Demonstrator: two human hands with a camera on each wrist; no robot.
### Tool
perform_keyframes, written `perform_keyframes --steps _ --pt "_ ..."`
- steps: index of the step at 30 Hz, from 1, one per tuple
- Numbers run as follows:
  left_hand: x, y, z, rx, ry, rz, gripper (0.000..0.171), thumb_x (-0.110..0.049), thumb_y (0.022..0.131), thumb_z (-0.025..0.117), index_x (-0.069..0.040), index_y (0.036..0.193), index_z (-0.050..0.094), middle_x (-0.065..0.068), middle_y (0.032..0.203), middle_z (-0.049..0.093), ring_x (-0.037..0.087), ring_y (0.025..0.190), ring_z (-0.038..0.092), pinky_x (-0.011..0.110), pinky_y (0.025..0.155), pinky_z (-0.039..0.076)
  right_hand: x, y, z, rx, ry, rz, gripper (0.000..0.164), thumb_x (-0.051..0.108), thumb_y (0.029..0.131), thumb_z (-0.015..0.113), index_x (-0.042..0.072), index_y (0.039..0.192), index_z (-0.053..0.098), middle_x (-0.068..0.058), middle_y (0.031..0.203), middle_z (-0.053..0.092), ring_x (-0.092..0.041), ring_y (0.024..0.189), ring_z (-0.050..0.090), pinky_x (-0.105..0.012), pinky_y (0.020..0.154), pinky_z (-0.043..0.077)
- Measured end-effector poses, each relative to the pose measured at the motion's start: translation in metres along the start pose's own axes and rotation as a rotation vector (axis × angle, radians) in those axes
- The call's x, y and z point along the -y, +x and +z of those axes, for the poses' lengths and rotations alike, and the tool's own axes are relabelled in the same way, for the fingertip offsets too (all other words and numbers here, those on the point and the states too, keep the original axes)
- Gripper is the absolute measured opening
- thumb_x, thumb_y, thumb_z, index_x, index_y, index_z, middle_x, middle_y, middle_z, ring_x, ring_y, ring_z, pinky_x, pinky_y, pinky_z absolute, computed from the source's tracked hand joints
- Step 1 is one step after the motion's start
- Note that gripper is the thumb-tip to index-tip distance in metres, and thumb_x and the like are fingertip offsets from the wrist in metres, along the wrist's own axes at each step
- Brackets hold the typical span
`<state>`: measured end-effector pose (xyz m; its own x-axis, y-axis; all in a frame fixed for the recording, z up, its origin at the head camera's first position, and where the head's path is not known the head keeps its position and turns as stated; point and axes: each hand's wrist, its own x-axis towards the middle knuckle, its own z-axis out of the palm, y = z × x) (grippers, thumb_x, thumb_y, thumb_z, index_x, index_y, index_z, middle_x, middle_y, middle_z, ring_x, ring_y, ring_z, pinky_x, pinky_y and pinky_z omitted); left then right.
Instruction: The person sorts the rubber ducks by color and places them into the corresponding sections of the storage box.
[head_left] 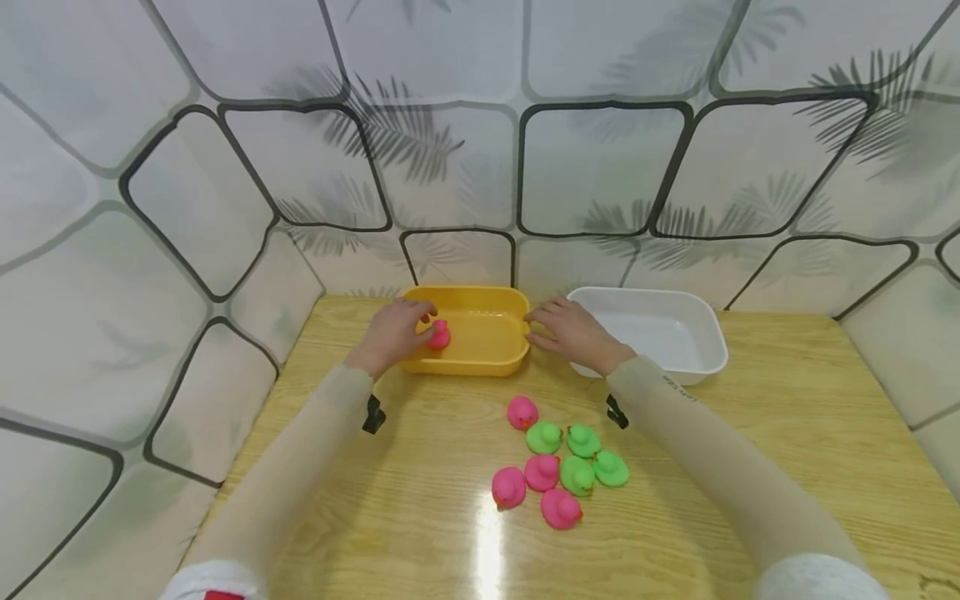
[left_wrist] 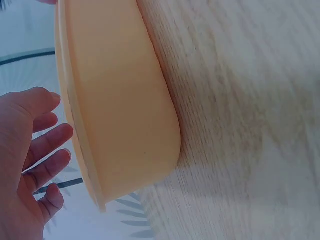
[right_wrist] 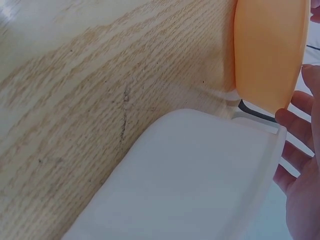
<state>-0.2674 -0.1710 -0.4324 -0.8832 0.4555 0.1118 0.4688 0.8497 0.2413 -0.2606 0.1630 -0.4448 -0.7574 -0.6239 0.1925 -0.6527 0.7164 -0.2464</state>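
My left hand (head_left: 393,332) hovers over the left end of a yellow plastic tray (head_left: 483,335), its fingers loosely bent and apart. Just beside the thumb, a pink rubber duck (head_left: 439,335) sits inside that tray. In the left wrist view the fingers (left_wrist: 49,142) show at the tray's rim with nothing between them. Across at the tray's right end is my right hand (head_left: 576,332), fingertips right at the rim and fingers relaxed. The right wrist view has its fingers (right_wrist: 296,125) by the yellow tray's corner, alongside the white tray (right_wrist: 195,170).
The white tray stands right of the yellow one, partly under my right wrist. Nearer to me on the wooden table (head_left: 405,500) lies a cluster of several pink ducks (head_left: 561,508) and several green ducks (head_left: 611,468). A patterned wall covering (head_left: 600,167) rises behind the trays.
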Motion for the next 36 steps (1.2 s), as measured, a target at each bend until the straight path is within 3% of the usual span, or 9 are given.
perform_keyframes --steps 8,17,26,36 --pt "-0.009 -0.021 -0.003 -0.053 -0.035 0.063 0.028 -0.022 0.098 0.074 -0.003 0.119 0.071 0.013 0.106 0.073 0.033 0.098 0.065 0.05 0.086 0.055 -0.004 0.002 0.004 0.003 0.002 0.003 0.035 0.027 0.102 0.068 0.002 0.127 0.07 -0.015 0.125 0.071 -0.037 0.119 0.058 -0.055 0.104 0.046" --pt "-0.03 -0.043 -0.002 -0.083 -0.048 0.156 0.025 -0.022 0.096 0.076 -0.006 0.114 0.07 0.01 0.103 0.073 0.03 0.094 0.064 0.047 0.079 0.057 -0.004 0.002 0.003 0.01 0.003 0.007 0.036 0.027 0.103 0.068 0.002 0.129 0.069 -0.015 0.126 0.071 -0.036 0.12 0.057 -0.055 0.105 0.045" --pt "-0.057 -0.06 0.007 -0.112 -0.095 0.293 0.026 -0.019 0.093 0.079 -0.006 0.114 0.072 0.007 0.103 0.073 0.026 0.094 0.064 0.043 0.085 0.056 -0.006 0.001 0.002 0.012 0.003 0.012 0.037 0.028 0.103 0.067 0.002 0.13 0.069 -0.015 0.127 0.071 -0.036 0.12 0.057 -0.055 0.105 0.045" --pt "-0.084 -0.082 0.023 -0.073 -0.109 0.349 0.027 -0.025 0.093 0.08 -0.01 0.115 0.073 0.001 0.104 0.074 0.02 0.093 0.064 0.036 0.081 0.055 -0.003 0.0 0.003 0.019 0.007 0.016 0.038 0.028 0.103 0.067 0.002 0.13 0.069 -0.015 0.127 0.071 -0.036 0.12 0.057 -0.055 0.105 0.045"
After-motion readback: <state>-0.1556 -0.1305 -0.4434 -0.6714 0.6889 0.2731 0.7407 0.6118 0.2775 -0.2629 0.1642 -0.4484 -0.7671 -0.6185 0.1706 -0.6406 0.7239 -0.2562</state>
